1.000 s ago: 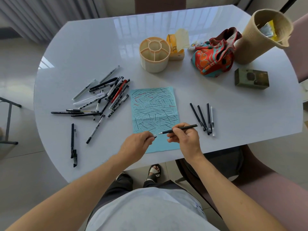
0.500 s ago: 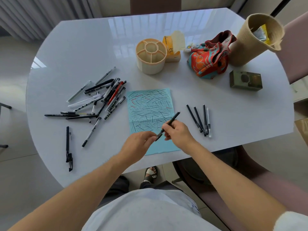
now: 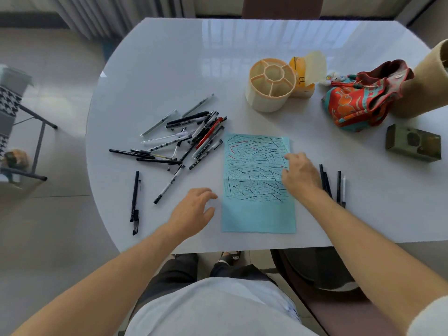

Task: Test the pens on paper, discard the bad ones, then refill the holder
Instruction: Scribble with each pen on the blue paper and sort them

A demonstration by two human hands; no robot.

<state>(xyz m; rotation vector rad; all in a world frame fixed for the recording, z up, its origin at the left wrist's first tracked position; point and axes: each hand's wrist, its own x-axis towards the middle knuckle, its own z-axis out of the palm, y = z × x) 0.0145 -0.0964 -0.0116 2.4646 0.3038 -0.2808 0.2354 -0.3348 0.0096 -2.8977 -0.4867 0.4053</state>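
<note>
My left hand is hovering open over the desk; my right hand is resting, fingers relaxed, on the thin, floppy blue paper. Beyond, black, white and red pens are lying heaped: light, rigid, likely rolling, best pinched mid-barrel. The cream holder is standing farther back.

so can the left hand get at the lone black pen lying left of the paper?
Probably yes. The left hand is open and holds nothing, and only bare table lies between it and the lone black pen, which sits apart from the pen pile.
</note>
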